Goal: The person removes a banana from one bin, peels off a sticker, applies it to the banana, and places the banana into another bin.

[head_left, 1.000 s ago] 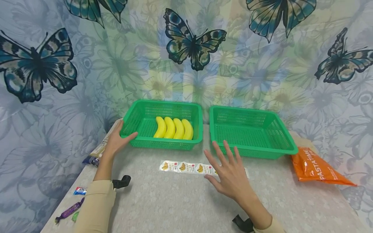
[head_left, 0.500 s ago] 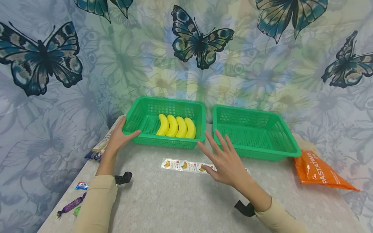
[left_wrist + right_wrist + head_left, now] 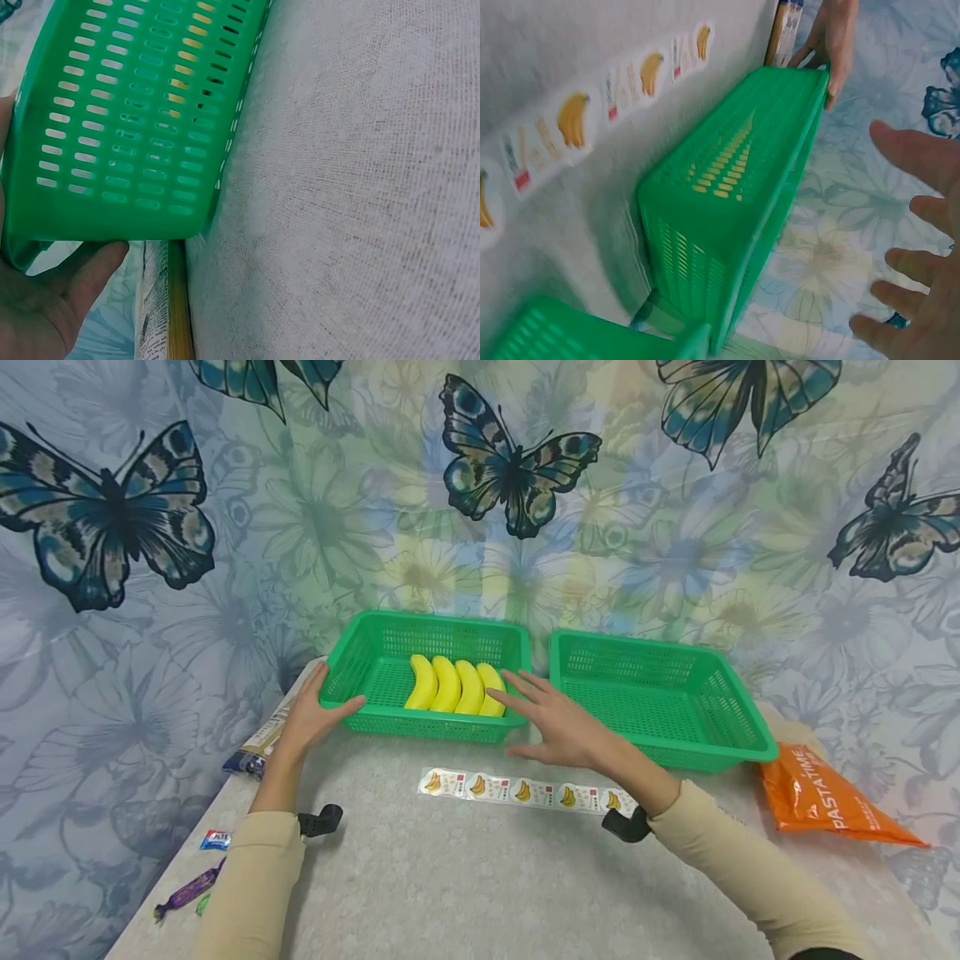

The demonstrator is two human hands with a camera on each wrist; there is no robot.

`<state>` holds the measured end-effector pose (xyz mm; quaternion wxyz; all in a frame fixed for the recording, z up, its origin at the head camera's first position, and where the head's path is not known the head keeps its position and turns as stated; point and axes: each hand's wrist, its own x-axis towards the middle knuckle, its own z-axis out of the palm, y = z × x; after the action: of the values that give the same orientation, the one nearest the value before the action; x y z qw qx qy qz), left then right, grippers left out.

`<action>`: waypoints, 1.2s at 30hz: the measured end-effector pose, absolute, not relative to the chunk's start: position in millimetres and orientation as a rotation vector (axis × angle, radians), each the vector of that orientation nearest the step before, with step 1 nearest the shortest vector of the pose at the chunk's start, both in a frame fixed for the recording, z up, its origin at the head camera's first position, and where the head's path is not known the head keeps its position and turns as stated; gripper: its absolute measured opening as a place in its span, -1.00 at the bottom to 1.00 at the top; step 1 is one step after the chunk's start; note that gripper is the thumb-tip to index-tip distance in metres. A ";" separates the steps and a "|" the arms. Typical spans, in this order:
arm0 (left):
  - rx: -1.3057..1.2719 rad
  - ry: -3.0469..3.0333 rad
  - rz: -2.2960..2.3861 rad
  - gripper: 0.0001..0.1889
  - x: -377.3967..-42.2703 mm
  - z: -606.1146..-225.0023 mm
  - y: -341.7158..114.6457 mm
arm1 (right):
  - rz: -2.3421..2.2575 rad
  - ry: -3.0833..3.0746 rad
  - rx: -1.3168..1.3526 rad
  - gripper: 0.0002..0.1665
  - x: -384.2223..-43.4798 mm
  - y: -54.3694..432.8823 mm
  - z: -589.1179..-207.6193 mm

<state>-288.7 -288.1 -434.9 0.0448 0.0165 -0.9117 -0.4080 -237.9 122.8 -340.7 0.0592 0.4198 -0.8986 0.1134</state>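
Several yellow bananas [image 3: 446, 685] lie side by side in the left green basket [image 3: 427, 725]. My left hand [image 3: 306, 714] holds this basket at its front left corner, the thumb along the front rim and the fingers at the left side. In the left wrist view the thumb [image 3: 97, 274] lies against the basket's end. My right hand [image 3: 558, 722] is over the basket's front right corner, fingers spread and nothing held, fingertips beside the rightmost banana [image 3: 491, 689]. In the right wrist view its fingers [image 3: 915, 266] are apart from the basket wall.
A second green basket [image 3: 652, 750] stands on the right. A strip of banana stickers [image 3: 525, 791] lies in front of the baskets. An orange bag [image 3: 825, 797] is at right; another bag [image 3: 258, 745] and small wrapped sweets [image 3: 187, 891] are at left. A butterfly-print cloth [image 3: 517, 568] hangs behind.
My right hand has moved left and forward from above the sticker strip to the left basket's right end, uncovering more stickers. My left hand stays at the basket's corner. The head view has shifted slightly.
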 end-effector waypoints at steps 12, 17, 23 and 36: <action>0.050 -2.754 -1.277 0.14 -300.0 -432.8 -286.7 | 0.527 -2.892 1.242 -0.06 -303.7 83.6 -312.8; 0.044 -2.741 -1.300 0.14 -302.2 -432.3 -285.2 | 0.529 -2.919 1.280 -0.11 -320.2 69.8 -306.5; 0.035 -2.714 -1.322 0.12 -302.3 -434.3 -282.2 | 0.607 -2.994 1.320 -0.18 -334.2 56.0 -314.0; 0.060 -2.714 -1.302 0.11 -288.8 -440.7 -285.5 | 0.636 -3.096 1.281 -0.25 -365.4 24.1 -333.8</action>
<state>-288.8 -285.5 -440.7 0.0652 0.0197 -0.8995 -0.4315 -365.4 24.1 -333.8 -0.1340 0.3723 -0.8996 0.1848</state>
